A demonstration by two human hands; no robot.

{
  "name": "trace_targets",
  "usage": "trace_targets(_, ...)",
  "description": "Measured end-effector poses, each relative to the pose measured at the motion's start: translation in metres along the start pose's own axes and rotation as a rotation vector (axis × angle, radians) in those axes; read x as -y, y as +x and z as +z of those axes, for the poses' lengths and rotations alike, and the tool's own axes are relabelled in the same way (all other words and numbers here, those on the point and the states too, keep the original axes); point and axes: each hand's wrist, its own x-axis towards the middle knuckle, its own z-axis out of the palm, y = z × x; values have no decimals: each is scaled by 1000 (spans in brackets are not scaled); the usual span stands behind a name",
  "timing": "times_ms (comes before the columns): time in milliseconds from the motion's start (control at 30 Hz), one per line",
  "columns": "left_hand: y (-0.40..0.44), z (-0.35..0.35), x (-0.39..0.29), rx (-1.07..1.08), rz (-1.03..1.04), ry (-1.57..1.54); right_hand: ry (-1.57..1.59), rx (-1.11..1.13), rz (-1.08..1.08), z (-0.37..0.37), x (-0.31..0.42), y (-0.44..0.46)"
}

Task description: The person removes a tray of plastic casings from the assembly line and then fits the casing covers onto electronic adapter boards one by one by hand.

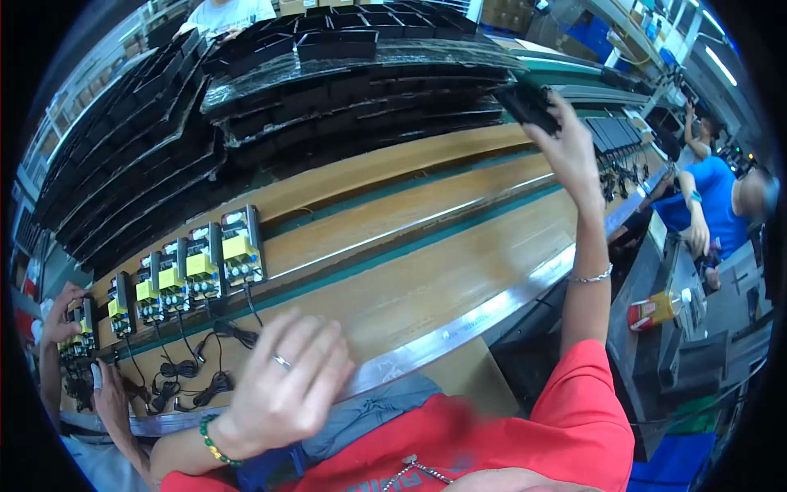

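Observation:
My right hand (566, 148) is stretched out at the upper right, its thumb and fingers round a black case (529, 105) near the stacked trays. My left hand (299, 369), with a ring and a green bead bracelet, hovers over the near edge of the bench; its fingers are curled and blurred, and whether anything is in them is hidden. Left of it stands a row of circuit boards (238, 246) with yellow transformers, their black cables (176, 369) coiled on the bench.
Stacks of black trays (352, 98) rise behind the bench (393, 303). A co-worker's hands (61, 316) handle boards at far left. Finished-looking black adapters (615, 135) lie at right. A co-worker in blue (713, 193) sits at right, near a bottle (656, 310).

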Motion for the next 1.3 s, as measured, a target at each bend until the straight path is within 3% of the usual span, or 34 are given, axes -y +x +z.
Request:
trace_targets(67, 2, 5, -6, 26, 10, 4, 105, -22, -117, -8, 30, 26)
trace_targets(133, 7, 12, -9, 59, 8, -75, 28, -49, -481, 1, 27, 74)
trace_targets(200, 9, 22, -13, 112, 30, -90, -109, -86, -621, 14, 32, 113)
trace_targets(267, 8, 33, -19, 137, 35, -148, -174, -142, -408, 14, 37, 118)
trace_targets(333, -3, 33, -25, 154, -28, -223, -27, -375, -151, 11, -24, 153)
trace_targets(400, -15, 34, -31, 147, -238, -194, -219, -383, -109, 36, -89, 167)
trace_targets(533, -28, 46, -42, 144, -378, -98, -812, 386, -150, 114, -224, 180)
trace_targets(567, -30, 50, -40, 145, -326, -60, -1003, 608, -213, 134, -255, 188)
trace_targets(633, -26, 48, -39, 194, -380, -77, -1049, 797, -198, 153, -283, 183)
trace_targets(733, -29, 49, -40, 234, -487, -57, -921, 789, -81, 161, -302, 183)
trace_targets(933, -28, 53, -39, 187, -454, -1, -765, 775, 74, 158, -326, 214)
trace_targets(1133, -32, 54, -40, 127, -407, -7, -663, 571, 248, 80, -295, 222)
trace_targets(1200, -33, 55, -39, 119, -399, -11, -636, 304, 202, 27, -278, 212)
trace_targets(1300, -35, 57, -39, 107, -390, -17, -445, 284, -4, -55, -189, 168)
